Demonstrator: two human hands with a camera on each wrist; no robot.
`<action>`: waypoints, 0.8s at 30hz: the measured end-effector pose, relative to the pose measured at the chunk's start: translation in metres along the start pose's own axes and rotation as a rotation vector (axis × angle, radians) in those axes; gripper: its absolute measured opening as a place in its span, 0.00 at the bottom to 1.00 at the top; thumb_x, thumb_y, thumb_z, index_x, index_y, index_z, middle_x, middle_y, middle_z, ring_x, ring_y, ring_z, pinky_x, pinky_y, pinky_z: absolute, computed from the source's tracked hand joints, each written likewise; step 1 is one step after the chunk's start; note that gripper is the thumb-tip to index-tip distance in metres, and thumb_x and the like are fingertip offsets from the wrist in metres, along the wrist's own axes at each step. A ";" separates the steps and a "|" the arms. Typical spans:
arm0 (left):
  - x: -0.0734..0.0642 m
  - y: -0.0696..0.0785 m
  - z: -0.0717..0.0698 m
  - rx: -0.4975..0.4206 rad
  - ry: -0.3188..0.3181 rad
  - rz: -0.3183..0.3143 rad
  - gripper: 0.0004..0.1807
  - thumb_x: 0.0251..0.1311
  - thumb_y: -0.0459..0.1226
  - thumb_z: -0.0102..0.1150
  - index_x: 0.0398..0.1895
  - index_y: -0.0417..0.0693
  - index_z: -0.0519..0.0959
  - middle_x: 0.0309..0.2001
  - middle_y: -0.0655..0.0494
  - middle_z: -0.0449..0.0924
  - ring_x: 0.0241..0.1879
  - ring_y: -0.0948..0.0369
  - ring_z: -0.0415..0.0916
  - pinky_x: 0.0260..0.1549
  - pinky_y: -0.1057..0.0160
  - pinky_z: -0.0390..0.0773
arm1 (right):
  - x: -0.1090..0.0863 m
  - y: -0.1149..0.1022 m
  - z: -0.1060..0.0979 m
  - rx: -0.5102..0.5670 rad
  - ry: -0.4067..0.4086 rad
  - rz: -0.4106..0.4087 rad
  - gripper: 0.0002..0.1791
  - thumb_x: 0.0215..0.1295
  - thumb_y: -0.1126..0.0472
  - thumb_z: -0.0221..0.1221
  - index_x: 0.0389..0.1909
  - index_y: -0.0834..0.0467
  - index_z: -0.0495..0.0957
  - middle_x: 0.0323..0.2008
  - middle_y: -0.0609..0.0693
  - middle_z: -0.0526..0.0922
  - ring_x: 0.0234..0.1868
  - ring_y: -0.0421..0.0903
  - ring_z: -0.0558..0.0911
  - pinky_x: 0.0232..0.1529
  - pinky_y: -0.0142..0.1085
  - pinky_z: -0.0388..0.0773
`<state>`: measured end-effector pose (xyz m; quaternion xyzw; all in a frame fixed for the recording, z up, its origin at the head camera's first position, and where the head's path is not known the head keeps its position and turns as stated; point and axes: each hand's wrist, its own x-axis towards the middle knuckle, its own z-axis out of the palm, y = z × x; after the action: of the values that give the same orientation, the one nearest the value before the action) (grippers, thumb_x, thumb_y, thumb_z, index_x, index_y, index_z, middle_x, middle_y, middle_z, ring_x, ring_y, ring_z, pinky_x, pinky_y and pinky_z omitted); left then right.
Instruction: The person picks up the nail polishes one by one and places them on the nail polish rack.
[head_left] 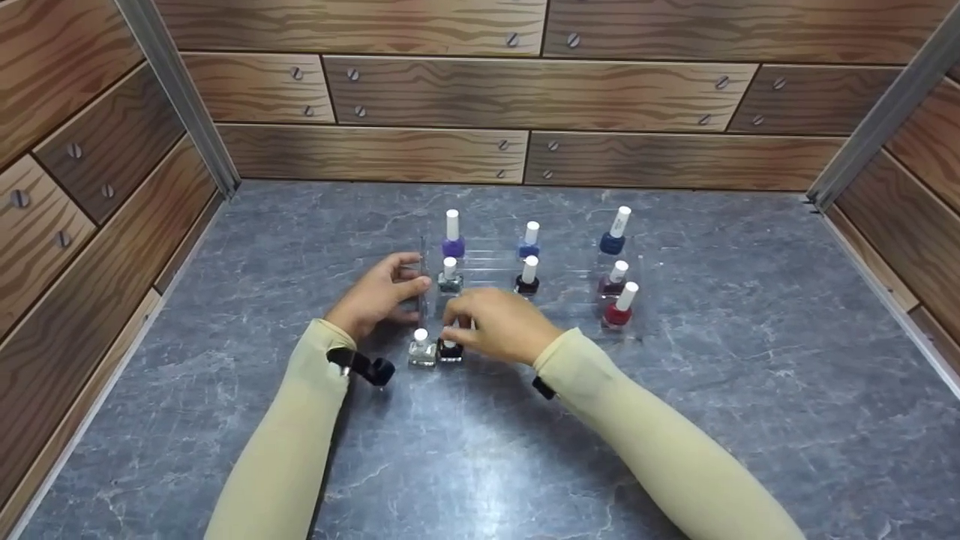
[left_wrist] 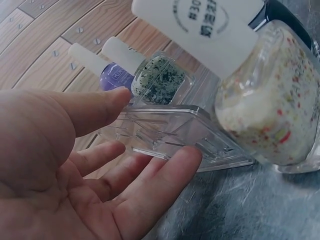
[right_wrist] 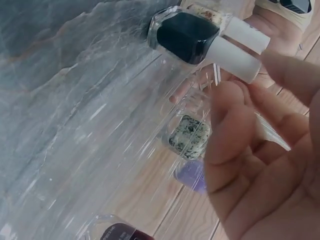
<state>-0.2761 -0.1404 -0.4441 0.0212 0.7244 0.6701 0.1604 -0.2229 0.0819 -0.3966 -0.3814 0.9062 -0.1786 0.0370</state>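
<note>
My right hand [head_left: 499,322] pinches the white cap of a dark nail polish bottle [right_wrist: 187,37] between thumb and fingertips. That bottle stands on the table at the front left of a clear stepped rack [head_left: 495,262]. Right beside it is a clear nail polish bottle with coloured flecks [left_wrist: 272,102]. My left hand [head_left: 379,296] is at the rack's left end, thumb toward the top edge and fingers spread along the outer side. On the rack's left side are a speckled nail polish bottle [left_wrist: 160,80] and a purple nail polish bottle [head_left: 453,244] behind it.
Also on the rack are a blue bottle [head_left: 529,246] and a black bottle [head_left: 527,283] in the middle. To the right stand a navy bottle [head_left: 613,241], a plum bottle [head_left: 611,286] and a red bottle [head_left: 617,315]. Wood-patterned walls [head_left: 450,90] enclose the grey table [head_left: 750,337].
</note>
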 end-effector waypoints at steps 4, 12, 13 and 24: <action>0.001 0.001 0.001 0.005 -0.006 -0.004 0.35 0.72 0.34 0.61 0.78 0.43 0.60 0.68 0.38 0.67 0.60 0.45 0.74 0.45 0.53 0.90 | -0.004 0.005 -0.002 -0.014 -0.002 -0.065 0.08 0.71 0.56 0.64 0.44 0.54 0.87 0.40 0.47 0.85 0.38 0.44 0.83 0.42 0.37 0.85; 0.000 0.002 -0.001 -0.002 -0.001 -0.004 0.34 0.72 0.34 0.61 0.77 0.44 0.61 0.68 0.38 0.67 0.61 0.44 0.74 0.45 0.54 0.90 | -0.013 0.011 -0.008 0.050 -0.139 -0.053 0.22 0.66 0.64 0.61 0.61 0.56 0.79 0.53 0.50 0.82 0.52 0.48 0.82 0.55 0.40 0.83; 0.000 0.003 -0.001 -0.004 0.000 -0.004 0.34 0.72 0.34 0.61 0.77 0.44 0.61 0.68 0.38 0.67 0.61 0.44 0.74 0.44 0.54 0.90 | -0.014 0.011 -0.008 0.050 -0.149 -0.026 0.23 0.66 0.62 0.63 0.62 0.56 0.78 0.53 0.50 0.82 0.51 0.47 0.82 0.55 0.40 0.84; 0.001 -0.001 -0.001 -0.014 0.004 -0.006 0.35 0.72 0.34 0.61 0.78 0.42 0.59 0.67 0.38 0.66 0.61 0.47 0.73 0.43 0.55 0.91 | -0.013 0.017 0.010 -0.095 -0.117 -0.086 0.09 0.64 0.60 0.68 0.43 0.56 0.80 0.38 0.49 0.80 0.37 0.46 0.80 0.43 0.43 0.84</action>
<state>-0.2772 -0.1411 -0.4451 0.0164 0.7203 0.6745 0.1610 -0.2238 0.0990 -0.4131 -0.4309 0.8928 -0.1142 0.0641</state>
